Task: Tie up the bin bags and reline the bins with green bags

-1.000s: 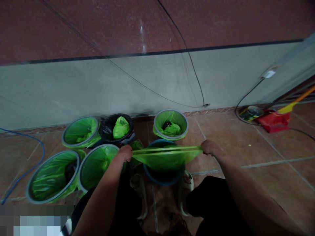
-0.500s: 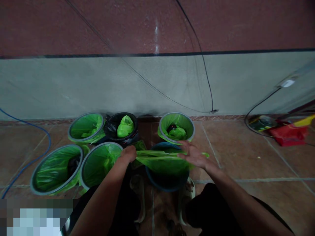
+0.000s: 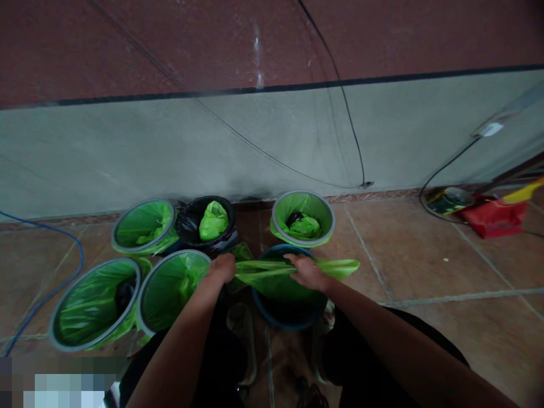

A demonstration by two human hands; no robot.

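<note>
A thin green plastic bag (image 3: 266, 277) is stretched sideways over a blue bin (image 3: 293, 327) between my feet, and part of it hangs into the bin. My left hand (image 3: 222, 268) is closed on the bag's left end. Over the bin, my right hand (image 3: 308, 273) grips the bag's upper edge; a loose green end sticks out to its right. Just behind stands a grey-rimmed bin (image 3: 334, 224) lined in green, with a crumpled green bag and something dark inside.
Several grey-rimmed bins (image 3: 139, 294) with green liners stand to the left. Among them is a black-lined bin (image 3: 187, 221) holding a green bundle (image 3: 213, 221). A blue hose (image 3: 80, 255) lies at far left. A red dustpan (image 3: 495, 215) and a cable (image 3: 442, 170) are by the wall.
My right hand has moved left along the bag, from spread fingers near its right end to a grip nearer the middle. My left hand keeps its hold. The view has tilted slightly.
</note>
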